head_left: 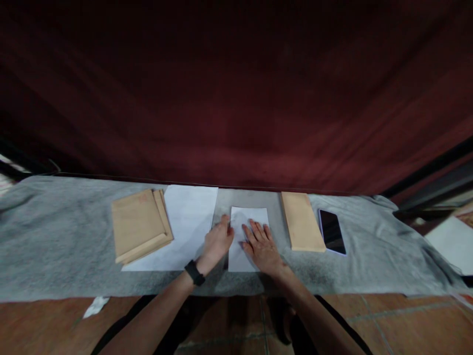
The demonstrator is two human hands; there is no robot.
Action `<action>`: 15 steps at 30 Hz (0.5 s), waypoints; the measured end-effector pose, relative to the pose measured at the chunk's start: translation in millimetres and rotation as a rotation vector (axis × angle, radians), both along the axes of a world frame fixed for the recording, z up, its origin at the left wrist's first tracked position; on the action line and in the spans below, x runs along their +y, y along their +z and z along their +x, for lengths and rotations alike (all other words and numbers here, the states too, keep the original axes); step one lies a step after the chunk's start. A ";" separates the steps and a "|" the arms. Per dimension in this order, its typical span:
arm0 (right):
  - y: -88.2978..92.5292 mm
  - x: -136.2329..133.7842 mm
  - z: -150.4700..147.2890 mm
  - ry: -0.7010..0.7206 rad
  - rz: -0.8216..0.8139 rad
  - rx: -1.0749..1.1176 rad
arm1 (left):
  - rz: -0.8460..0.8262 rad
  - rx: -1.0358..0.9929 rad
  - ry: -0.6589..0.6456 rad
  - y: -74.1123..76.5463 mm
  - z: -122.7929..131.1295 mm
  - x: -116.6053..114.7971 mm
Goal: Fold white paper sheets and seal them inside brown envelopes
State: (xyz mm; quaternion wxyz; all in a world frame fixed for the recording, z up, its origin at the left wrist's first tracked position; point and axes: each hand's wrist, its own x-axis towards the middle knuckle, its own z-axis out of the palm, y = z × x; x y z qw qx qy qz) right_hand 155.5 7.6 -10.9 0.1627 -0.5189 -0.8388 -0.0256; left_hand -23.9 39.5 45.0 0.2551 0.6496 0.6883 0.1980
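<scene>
Right hand (262, 251) lies flat, fingers spread, on the small white sheet (240, 264) midway along the grey-clothed table (373, 246); left hand (218, 240), black watch (195, 272) at the wrist, curls right at that sheet's left edge; over towards the table's left end, brown envelopes (138, 224) overlap a larger white paper (190, 212) reaching nearly to the far edge; on the right, a brown stack (302, 224), and just beside it, a phone (332, 231), dark screen up!

Our grey cloth-covered worktop (66, 236) carries a narrow white paper (240, 259) and a wide white sheet (190, 214). It also holds tan paper envelopes (135, 224) and a black-screened phone (331, 231).
</scene>
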 end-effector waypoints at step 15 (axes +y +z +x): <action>-15.7 0.0 -0.5 -0.049 0.107 -0.011 | 0.431 0.416 -0.447 -46.6 24.5 13.4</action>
